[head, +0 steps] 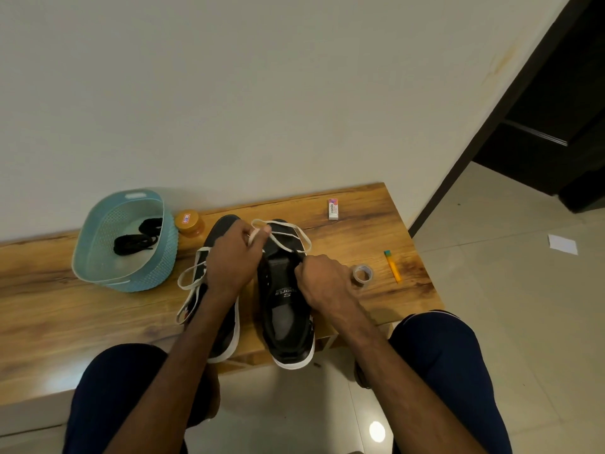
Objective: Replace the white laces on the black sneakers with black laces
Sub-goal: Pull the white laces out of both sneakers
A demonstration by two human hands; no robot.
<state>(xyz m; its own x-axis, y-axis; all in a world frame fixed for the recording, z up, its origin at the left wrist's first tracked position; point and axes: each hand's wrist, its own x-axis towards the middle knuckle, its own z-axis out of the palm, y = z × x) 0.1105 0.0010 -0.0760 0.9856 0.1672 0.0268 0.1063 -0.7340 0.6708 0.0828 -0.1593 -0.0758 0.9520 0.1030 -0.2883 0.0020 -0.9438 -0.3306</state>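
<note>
The right sneaker (285,309) stands on the counter (65,309) between my hands, toe away from me. My left hand (234,260) pinches its white lace (289,228) above the toe. My right hand (324,281) is curled tight on the sneaker's right edge, where the lace comes down. The left sneaker (226,335) lies under my left arm, and its lace (190,280) hangs loose to the left. The blue basket (98,224) farther left holds two black laces (134,244). Behind is one orange jar (187,221). To the right are one tape roll (362,274), one orange pen (393,267) and one small box (333,209).
</note>
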